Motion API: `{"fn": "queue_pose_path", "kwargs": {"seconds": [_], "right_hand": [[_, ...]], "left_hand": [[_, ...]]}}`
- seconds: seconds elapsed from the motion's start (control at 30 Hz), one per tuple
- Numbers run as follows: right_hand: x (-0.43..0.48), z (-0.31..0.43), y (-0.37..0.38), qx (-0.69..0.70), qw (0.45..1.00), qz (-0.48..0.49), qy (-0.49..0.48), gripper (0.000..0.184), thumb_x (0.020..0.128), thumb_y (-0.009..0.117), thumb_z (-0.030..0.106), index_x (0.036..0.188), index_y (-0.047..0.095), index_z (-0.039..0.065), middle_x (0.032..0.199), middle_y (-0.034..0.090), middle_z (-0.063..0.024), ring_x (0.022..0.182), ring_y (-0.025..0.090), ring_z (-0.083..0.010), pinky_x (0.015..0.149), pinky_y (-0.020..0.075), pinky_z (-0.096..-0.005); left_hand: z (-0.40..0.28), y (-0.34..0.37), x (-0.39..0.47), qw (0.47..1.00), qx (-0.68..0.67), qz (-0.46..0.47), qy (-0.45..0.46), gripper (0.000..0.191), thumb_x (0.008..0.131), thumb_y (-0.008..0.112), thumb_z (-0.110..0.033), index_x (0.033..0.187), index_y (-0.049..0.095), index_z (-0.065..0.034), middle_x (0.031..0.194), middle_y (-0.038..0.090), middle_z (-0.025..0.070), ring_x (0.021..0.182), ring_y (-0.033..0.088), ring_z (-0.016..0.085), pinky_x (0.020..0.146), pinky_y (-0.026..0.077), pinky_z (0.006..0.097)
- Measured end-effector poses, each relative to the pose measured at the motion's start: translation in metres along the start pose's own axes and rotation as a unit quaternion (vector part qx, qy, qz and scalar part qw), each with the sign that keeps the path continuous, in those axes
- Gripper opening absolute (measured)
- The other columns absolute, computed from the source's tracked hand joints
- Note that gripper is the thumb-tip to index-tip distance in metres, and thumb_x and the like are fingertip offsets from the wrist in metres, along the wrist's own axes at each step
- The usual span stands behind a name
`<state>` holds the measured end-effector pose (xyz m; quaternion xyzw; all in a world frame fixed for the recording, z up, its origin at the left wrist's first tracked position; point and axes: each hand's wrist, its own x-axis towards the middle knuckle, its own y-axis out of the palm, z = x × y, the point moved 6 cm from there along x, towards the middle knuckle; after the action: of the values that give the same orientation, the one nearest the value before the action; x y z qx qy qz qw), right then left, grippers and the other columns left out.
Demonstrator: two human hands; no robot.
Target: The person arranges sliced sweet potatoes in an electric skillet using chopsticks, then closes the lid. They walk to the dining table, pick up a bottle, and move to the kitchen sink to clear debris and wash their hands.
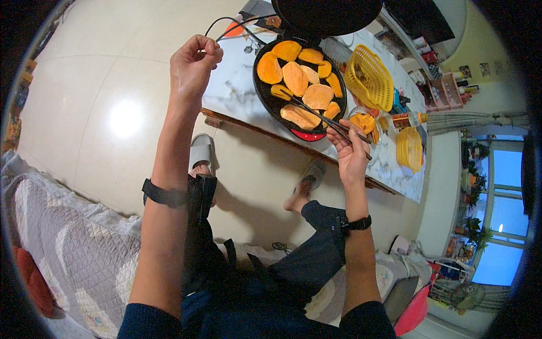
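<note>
My right hand (349, 148) holds a pair of dark chopsticks (324, 118), whose tips reach over a small orange slice (281, 92) at the left of a round black electric griddle pan (268, 99). Whether the tips touch the slice I cannot tell. Several orange slices, which look like sweet potato or pumpkin, lie flat in the pan; one large slice (300, 117) sits near its front edge. The black lid (330, 17) stands raised behind. My left hand (198, 55), fingers curled and seemingly without anything in them, hovers left of the pan. Beside my right hand is a bowl of orange pieces (362, 123).
A yellow plastic basket (369, 78) stands right of the pan on the marble-patterned table (230, 91). Further right are a bottle (408, 120) and a smaller yellow basket (409, 149). A black cable (224, 19) runs at the table's left. Quilted seating (80, 237) is below left.
</note>
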<state>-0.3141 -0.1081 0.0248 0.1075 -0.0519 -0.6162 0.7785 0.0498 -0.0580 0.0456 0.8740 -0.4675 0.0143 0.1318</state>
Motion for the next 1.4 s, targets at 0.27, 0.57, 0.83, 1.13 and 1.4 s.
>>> {"fn": "queue_pose_path", "kwargs": {"seconds": [0.27, 0.57, 0.83, 1.13, 1.4], "right_hand": [[-0.052, 0.011, -0.001, -0.097, 0.992, -0.058, -0.061, 0.024, 0.097, 0.048, 0.016, 0.107, 0.054, -0.005, 0.098, 0.063, -0.0162, 0.085, 0.065, -0.0226, 0.079, 0.0521, -0.0344], [-0.038, 0.001, 0.034, -0.062, 0.995, -0.037, -0.071, 0.036, 0.099, 0.046, 0.020, 0.122, 0.052, -0.006, 0.104, 0.061, -0.0174, 0.088, 0.061, -0.0193, 0.083, 0.0501, -0.0340], [-0.063, 0.003, 0.029, -0.084, 0.991, -0.058, -0.081, 0.030, 0.098, 0.046, 0.017, 0.114, 0.055, -0.007, 0.100, 0.062, -0.0173, 0.082, 0.063, -0.0205, 0.078, 0.0517, -0.0342], [-0.078, -0.009, 0.030, -0.117, 0.988, -0.077, -0.071, 0.032, 0.099, 0.047, 0.018, 0.117, 0.054, -0.007, 0.104, 0.061, -0.0164, 0.085, 0.063, -0.0200, 0.082, 0.0502, -0.0341], [-0.076, -0.015, 0.045, -0.121, 0.983, -0.087, -0.106, 0.031, 0.099, 0.045, 0.019, 0.116, 0.057, -0.005, 0.104, 0.063, -0.0136, 0.089, 0.063, -0.0187, 0.085, 0.0494, -0.0313]], "left_hand": [[0.002, -0.005, 0.001, 1.000, -0.019, -0.009, -0.018, 0.020, 0.080, 0.061, 0.003, 0.076, 0.049, -0.0123, 0.086, 0.058, 0.0005, 0.078, 0.054, 0.011, 0.070, 0.042, 0.0253], [0.002, 0.002, -0.001, 0.999, -0.030, 0.009, -0.005, 0.020, 0.079, 0.060, 0.004, 0.077, 0.048, -0.0120, 0.085, 0.057, -0.0001, 0.076, 0.052, 0.010, 0.070, 0.041, 0.0247], [-0.002, -0.001, -0.001, 1.000, -0.027, 0.003, 0.012, 0.017, 0.080, 0.059, 0.002, 0.075, 0.049, -0.0110, 0.082, 0.057, -0.0004, 0.074, 0.052, 0.010, 0.068, 0.041, 0.0244], [-0.003, 0.002, -0.003, 0.999, -0.045, -0.011, 0.019, 0.015, 0.081, 0.059, 0.000, 0.074, 0.050, -0.0097, 0.075, 0.058, -0.0015, 0.069, 0.051, 0.007, 0.063, 0.040, 0.0220], [0.001, 0.003, -0.002, 0.999, -0.036, -0.012, 0.003, 0.015, 0.081, 0.059, 0.000, 0.075, 0.050, -0.0098, 0.075, 0.056, -0.0021, 0.069, 0.050, 0.007, 0.063, 0.039, 0.0218]]}}
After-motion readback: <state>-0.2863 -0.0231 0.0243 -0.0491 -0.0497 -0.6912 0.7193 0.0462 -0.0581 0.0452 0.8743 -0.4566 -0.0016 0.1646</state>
